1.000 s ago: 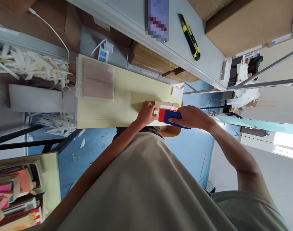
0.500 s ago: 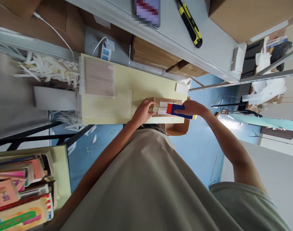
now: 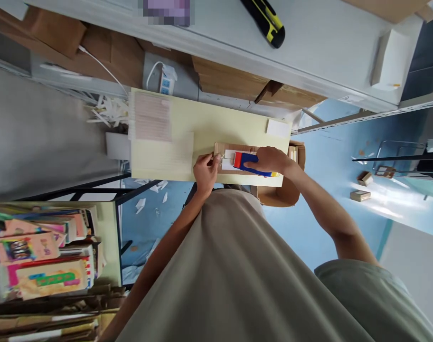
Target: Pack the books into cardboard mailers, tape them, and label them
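My right hand (image 3: 273, 160) is wrapped round a blue box-like thing with a red end and a yellow tip (image 3: 252, 161); its exact kind is not clear. It lies over a white paper piece (image 3: 230, 154) on a flat brown cardboard piece (image 3: 238, 147). My left hand (image 3: 206, 171) is at the cardboard's left end, thumb and fingers pinched on a small shiny piece of clear plastic (image 3: 221, 156). The red end points towards the left hand, a short way apart from it.
The pale yellow table (image 3: 202, 114) bears a stack of sheets (image 3: 152, 116) and a white card (image 3: 277, 128). An open carton (image 3: 284, 194) stands at its right end. A black-yellow utility knife (image 3: 266, 21) lies on the shelf above. Flattened printed boxes (image 3: 45, 256) fill the lower left.
My left hand has closed from a wide grasp round the clear plastic to a pinch at the cardboard's left end. The blue thing has moved left in my right hand. The view has shifted.
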{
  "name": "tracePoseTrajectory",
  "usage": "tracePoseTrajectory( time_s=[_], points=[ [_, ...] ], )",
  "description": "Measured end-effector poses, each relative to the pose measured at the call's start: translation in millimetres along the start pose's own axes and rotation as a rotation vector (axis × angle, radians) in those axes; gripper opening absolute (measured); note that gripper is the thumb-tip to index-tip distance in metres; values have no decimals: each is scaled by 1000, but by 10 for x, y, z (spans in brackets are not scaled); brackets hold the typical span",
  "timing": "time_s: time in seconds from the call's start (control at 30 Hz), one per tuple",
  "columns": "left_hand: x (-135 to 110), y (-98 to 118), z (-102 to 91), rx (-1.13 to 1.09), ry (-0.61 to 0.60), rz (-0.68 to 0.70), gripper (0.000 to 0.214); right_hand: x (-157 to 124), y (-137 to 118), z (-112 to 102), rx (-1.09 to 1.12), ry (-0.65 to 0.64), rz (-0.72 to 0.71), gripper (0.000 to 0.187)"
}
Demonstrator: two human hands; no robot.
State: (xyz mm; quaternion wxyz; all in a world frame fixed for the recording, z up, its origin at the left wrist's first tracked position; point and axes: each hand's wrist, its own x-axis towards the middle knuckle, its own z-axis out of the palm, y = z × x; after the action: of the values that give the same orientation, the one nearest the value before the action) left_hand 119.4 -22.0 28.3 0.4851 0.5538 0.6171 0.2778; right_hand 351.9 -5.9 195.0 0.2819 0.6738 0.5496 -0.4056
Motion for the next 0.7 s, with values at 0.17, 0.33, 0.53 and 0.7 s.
tracePoseTrajectory(
  time_s=[0.17,0.33,0.53,0.7],
  points=[
    [-46,76,118,70,135,-16,28,-14,150,40,95,21,-63,52],
    [-46,165,143,122,153,-26,26,-199,615,87,208,6,-142,52],
    [-12,175,54,181,186,-13,21,-602,1475,99,226,-78,-129,72],
    [-18,93,-6,257,184,1,22,-583,1798,195,250,-109,-132,69]
  ],
)
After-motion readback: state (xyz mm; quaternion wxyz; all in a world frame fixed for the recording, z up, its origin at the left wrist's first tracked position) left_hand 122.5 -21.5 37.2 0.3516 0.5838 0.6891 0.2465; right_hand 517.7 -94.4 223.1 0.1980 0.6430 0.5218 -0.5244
